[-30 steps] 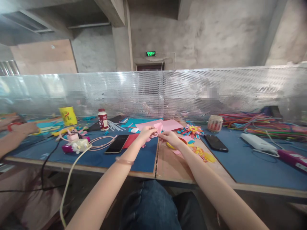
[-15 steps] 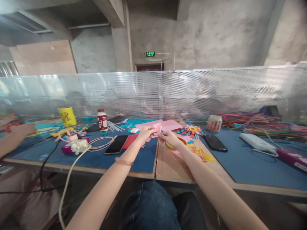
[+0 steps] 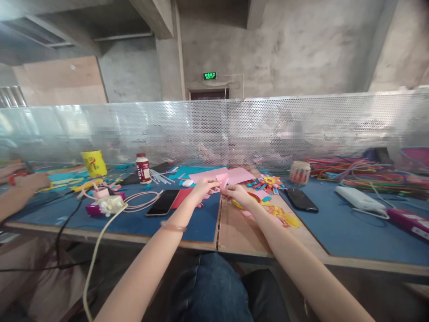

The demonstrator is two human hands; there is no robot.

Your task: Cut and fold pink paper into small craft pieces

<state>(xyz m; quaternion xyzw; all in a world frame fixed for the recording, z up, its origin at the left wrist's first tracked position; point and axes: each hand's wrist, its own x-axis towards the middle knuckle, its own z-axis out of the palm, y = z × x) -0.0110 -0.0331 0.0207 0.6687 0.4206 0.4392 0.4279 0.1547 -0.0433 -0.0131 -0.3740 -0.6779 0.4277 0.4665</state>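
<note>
The left hand [image 3: 203,188] and the right hand [image 3: 235,193] met above the surface [image 3: 239,237], over the seam between its blue part and its bare wooden part; between them was a small piece of pink paper [image 3: 221,179]; the left fingers pinched it from one side, thumb underneath, and the right fingers were closed narrowly at its lower corner.

The piece looked partly shaped, bent to a point at the bottom, though whether a crease was finished was too small to tell; it had not been set down, so the handling of this piece seemed incomplete; larger pink sheets [image 3: 239,175] lay flat just behind the hands, apparently stock not yet used up.

Some work looked done already; a many-petalled paper flower [image 3: 269,182] lay beyond the right hand, seemingly whole; yellow and orange paper pieces [image 3: 283,216] lay nearer, by the right forearm, their state unclear; a yellow ring [image 3: 237,206] lay partly hidden beneath the right wrist; how many pieces remained could not be judged.
</note>
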